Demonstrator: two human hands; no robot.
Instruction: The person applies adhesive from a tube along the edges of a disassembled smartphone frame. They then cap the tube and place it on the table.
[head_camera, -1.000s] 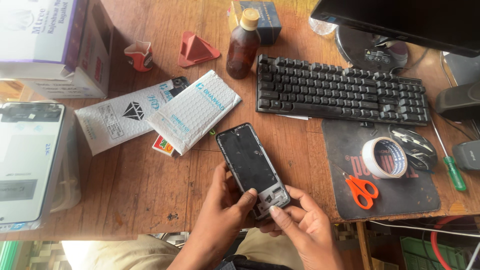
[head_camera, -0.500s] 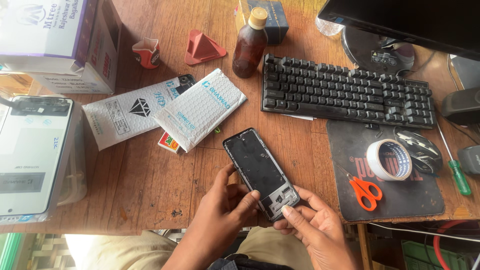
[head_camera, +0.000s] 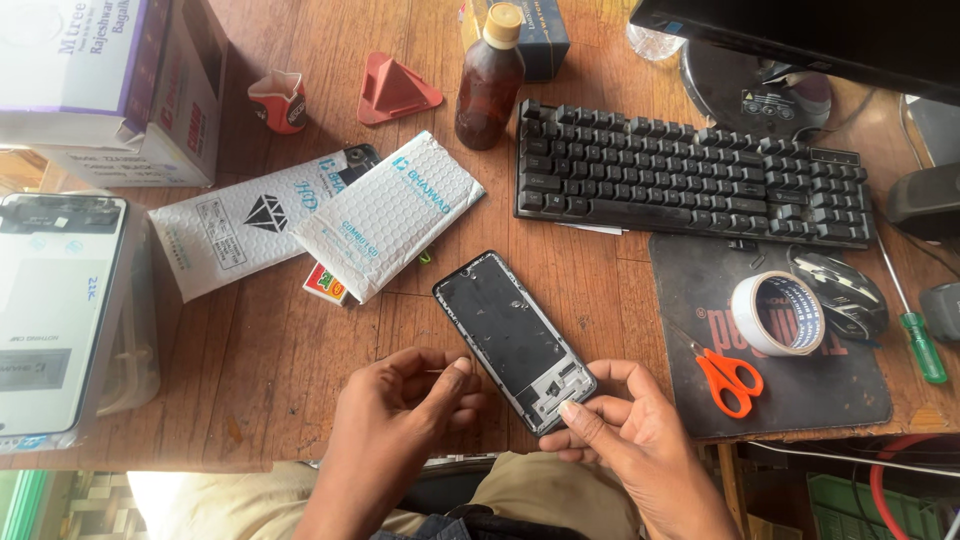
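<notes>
While clutter crowds the wooden desk (head_camera: 270, 370), the right hand (head_camera: 630, 440) pinches an opened phone frame (head_camera: 512, 338) near its front edge; the left hand (head_camera: 400, 410) pinches something tiny beside it.

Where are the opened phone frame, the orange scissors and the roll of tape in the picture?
opened phone frame (head_camera: 505, 330), head view, on the dark inner plate near its middle.
orange scissors (head_camera: 728, 380), head view, on the orange handles.
roll of tape (head_camera: 778, 313), head view, on the white outer band.
</notes>
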